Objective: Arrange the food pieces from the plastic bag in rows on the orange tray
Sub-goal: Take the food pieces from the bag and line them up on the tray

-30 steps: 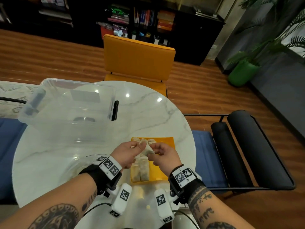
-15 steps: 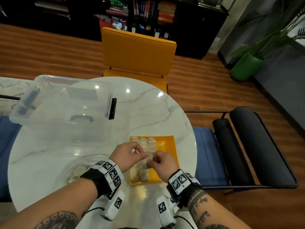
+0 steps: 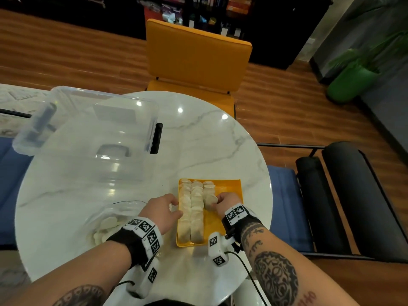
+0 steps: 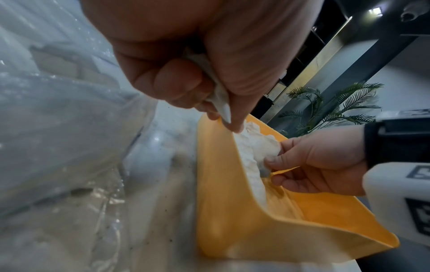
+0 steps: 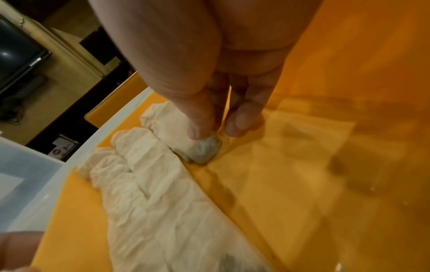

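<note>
The orange tray (image 3: 229, 188) lies on the table's near right part, with two long rows of pale food pieces (image 3: 191, 208) and a short third row. My right hand (image 3: 215, 200) pinches a food piece (image 5: 204, 147) at the near end of the third row, low on the tray (image 5: 302, 165). My left hand (image 3: 175, 208) is at the tray's left edge (image 4: 216, 184) and pinches another white food piece (image 4: 220, 97) between thumb and fingers. The clear plastic bag (image 3: 110, 219), with several pieces inside, lies left of my left wrist.
A big clear plastic bin (image 3: 88, 133) takes up the left of the round marble table (image 3: 198, 140). An orange chair (image 3: 196, 56) stands beyond the table. A black and blue bench (image 3: 353, 195) is to the right. The table edge runs just right of the tray.
My hands were together above the tray with a piece between them. They have come apart and gone down: the right onto the third row, the left to the tray's left edge.
</note>
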`<state>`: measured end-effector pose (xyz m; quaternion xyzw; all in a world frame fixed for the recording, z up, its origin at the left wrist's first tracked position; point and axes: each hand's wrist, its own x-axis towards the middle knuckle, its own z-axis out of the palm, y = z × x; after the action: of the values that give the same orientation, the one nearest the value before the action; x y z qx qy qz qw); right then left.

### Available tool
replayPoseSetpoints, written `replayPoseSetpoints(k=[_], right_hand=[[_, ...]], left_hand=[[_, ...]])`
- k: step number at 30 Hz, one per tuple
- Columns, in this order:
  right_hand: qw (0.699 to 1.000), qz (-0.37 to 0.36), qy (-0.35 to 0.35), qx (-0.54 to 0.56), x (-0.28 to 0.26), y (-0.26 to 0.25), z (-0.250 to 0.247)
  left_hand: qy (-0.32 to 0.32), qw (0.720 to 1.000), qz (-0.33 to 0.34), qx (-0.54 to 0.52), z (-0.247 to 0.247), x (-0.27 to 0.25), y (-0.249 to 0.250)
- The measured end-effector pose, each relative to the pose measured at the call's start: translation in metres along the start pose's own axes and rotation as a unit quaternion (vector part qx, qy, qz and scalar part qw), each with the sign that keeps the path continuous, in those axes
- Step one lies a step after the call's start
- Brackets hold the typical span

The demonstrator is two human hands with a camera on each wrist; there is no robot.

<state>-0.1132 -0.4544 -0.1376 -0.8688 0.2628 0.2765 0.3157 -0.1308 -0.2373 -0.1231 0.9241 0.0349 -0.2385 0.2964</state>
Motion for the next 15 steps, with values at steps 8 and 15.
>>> replayPoseSetpoints(k=[8, 15], right_hand=[[0.999, 0.006, 0.002, -0.041, 0.008, -0.012, -0.003], [0.999, 0.009, 0.016, -0.051, 0.006, -0.014, -0.007]], left_hand=[[-0.002, 1.000, -0.006, -0.002, -0.003, 0.000, 0.001], [0.003, 1.000, -0.006, -0.011, -0.003, 0.001, -0.002]])
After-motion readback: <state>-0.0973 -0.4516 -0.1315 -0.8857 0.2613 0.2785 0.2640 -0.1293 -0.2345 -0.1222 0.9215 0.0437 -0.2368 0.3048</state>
